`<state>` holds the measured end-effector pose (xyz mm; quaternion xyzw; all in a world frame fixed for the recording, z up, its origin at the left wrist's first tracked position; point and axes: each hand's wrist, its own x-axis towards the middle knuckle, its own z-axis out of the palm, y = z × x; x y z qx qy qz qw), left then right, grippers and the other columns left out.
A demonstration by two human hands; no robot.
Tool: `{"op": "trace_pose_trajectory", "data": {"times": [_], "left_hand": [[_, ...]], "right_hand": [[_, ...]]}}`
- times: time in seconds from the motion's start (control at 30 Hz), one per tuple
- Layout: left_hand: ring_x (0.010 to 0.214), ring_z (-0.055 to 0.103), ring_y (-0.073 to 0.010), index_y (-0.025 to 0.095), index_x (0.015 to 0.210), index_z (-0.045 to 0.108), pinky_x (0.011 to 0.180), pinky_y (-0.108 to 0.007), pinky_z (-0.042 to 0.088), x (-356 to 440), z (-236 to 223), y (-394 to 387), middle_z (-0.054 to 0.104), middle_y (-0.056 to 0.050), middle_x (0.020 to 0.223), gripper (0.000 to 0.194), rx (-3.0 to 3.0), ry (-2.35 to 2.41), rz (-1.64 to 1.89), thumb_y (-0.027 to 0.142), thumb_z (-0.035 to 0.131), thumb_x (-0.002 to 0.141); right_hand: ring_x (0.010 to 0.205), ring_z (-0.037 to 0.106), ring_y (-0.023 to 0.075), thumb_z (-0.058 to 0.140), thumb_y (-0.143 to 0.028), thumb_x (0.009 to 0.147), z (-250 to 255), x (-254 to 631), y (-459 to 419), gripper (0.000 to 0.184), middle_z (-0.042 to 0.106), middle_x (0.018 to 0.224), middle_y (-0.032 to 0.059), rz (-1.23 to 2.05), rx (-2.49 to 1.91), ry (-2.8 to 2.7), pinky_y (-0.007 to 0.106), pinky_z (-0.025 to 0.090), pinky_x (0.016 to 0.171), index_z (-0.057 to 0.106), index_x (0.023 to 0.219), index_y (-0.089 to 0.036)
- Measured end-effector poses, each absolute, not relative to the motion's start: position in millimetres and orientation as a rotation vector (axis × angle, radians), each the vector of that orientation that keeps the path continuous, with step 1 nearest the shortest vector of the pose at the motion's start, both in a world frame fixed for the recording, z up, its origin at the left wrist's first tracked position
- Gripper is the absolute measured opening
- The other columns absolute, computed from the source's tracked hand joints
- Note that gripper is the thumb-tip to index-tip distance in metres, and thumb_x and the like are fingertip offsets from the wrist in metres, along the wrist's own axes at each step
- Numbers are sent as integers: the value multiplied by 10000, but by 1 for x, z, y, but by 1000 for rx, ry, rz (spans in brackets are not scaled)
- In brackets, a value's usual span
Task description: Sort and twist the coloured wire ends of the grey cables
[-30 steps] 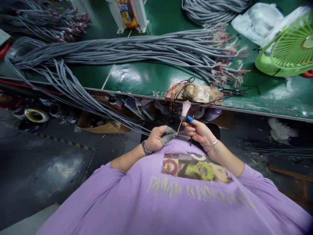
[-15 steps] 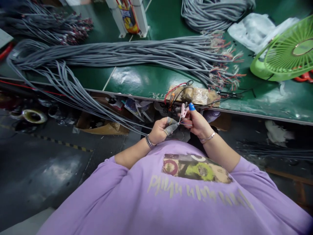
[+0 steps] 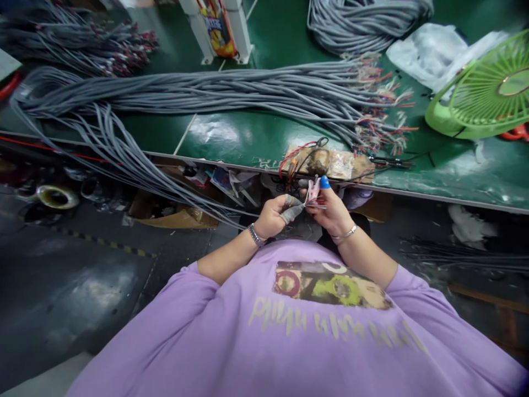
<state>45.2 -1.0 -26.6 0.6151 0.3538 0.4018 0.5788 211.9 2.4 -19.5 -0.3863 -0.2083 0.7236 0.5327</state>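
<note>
Below the bench edge, my left hand (image 3: 270, 218) pinches the end of a grey cable (image 3: 225, 214) between fingers in grey finger covers. Thin coloured wires (image 3: 317, 205) fan out of that cable end towards my right hand (image 3: 336, 214). My right hand is closed on a small pink clothespin (image 3: 313, 190), held upright against the wires; a blue cover sits on its thumb. Its other fingers are partly hidden behind the clip and wires. More grey cables (image 3: 124, 146) trail from the bench down to my left hand.
A long bundle of grey cables (image 3: 206, 91) with frayed ends lies across the green bench (image 3: 231, 135). At its front edge sits a stained board (image 3: 343, 164) with thin leads. A green fan (image 3: 487, 88) and a plastic bag (image 3: 427, 52) stand right. An open cardboard box (image 3: 177, 216) is below.
The pink clothespin has turned and come down closer to the wires. My right hand has shifted slightly left; my left hand has edged slightly right, still pinching the cable end.
</note>
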Motion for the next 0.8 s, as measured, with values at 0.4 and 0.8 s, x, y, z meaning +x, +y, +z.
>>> {"op": "trace_pose_trajectory", "data": {"times": [0.4, 0.8], "left_hand": [[546, 486, -69, 146, 798, 649, 565, -217, 430, 57, -31, 2, 568, 35, 608, 369, 1487, 817, 909, 496, 758, 762], [511, 497, -75, 133, 791, 683, 492, -207, 417, 31, -20, -29, 610, 5, 601, 389, 1449, 838, 793, 510, 768, 750]], "right_hand": [[412, 439, 51, 703, -610, 800, -15, 209, 7, 440, 645, 584, -15, 1720, -939, -343, 173, 300, 358, 611, 760, -182], [419, 303, 41, 676, -700, 753, -32, 221, -10, 540, 558, 608, -40, 1744, -883, -353, 157, 127, 339, 473, 702, -202]]}}
